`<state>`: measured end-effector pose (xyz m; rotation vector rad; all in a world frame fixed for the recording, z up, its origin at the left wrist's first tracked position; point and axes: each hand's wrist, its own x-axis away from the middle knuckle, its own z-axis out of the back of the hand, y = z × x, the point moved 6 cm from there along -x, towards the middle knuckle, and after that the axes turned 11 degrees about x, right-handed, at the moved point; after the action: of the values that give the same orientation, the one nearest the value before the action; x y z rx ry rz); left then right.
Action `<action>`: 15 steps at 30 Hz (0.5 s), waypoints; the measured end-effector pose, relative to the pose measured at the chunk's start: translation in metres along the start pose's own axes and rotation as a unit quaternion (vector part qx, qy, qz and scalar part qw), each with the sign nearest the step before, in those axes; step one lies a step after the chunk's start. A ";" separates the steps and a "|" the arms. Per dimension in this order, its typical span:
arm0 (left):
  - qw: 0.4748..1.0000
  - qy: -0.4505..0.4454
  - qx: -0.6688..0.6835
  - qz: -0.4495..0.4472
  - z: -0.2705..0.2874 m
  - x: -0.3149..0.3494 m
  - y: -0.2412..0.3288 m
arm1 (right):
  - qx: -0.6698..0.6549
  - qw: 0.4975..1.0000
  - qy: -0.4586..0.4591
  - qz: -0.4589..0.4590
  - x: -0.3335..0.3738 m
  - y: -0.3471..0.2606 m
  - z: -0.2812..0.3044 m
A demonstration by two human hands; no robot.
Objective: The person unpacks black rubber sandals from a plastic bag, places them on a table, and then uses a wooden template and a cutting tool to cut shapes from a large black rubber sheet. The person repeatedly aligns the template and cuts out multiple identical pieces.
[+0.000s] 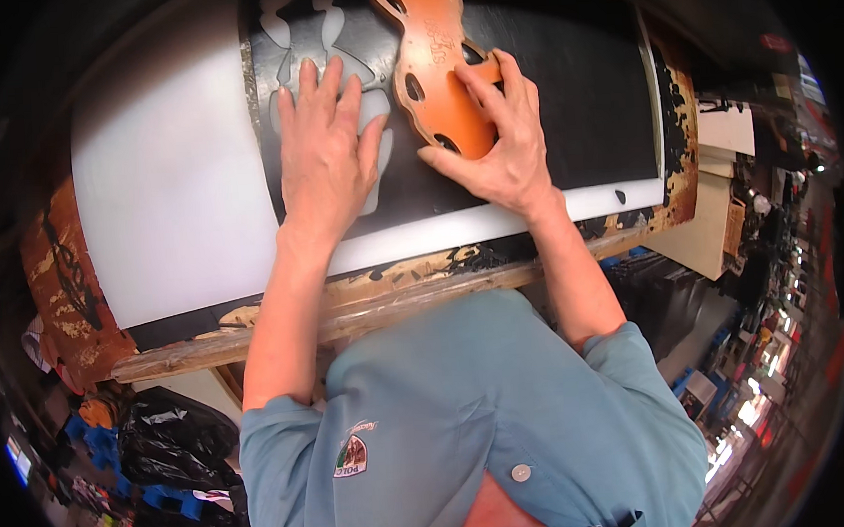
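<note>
Orange and wavy, the block [448,93] sits on the black sheet [575,97], held in the person's right grip [511,151], and could slip crooked if the left grip [323,159], spread out there, tugs the sheet.

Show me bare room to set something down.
Right of the right hand, the black sheet is bare; so is the white panel left of the left hand. It's crowded around the orange template and grey shapes.
</note>
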<state>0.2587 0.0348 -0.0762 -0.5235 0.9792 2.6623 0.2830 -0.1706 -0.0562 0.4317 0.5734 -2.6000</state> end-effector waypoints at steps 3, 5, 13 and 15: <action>0.999 0.026 0.037 -0.019 0.004 0.003 0.005 | -0.134 0.988 0.009 -0.081 0.007 0.034 0.015; 0.996 0.042 0.076 -0.017 0.007 0.011 0.011 | -0.055 0.993 0.053 -0.087 0.016 0.049 0.027; 0.973 -0.008 0.231 -0.022 0.019 0.102 0.077 | -0.042 0.997 0.064 -0.031 0.050 0.031 0.026; 0.953 0.000 0.299 -0.041 0.030 0.128 0.095 | -0.067 0.993 0.097 -0.028 0.049 0.021 0.031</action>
<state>0.1021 -0.0008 -0.0538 -0.4093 1.6295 2.1273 0.2448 -0.2194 -0.0556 0.6352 0.8314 -2.5691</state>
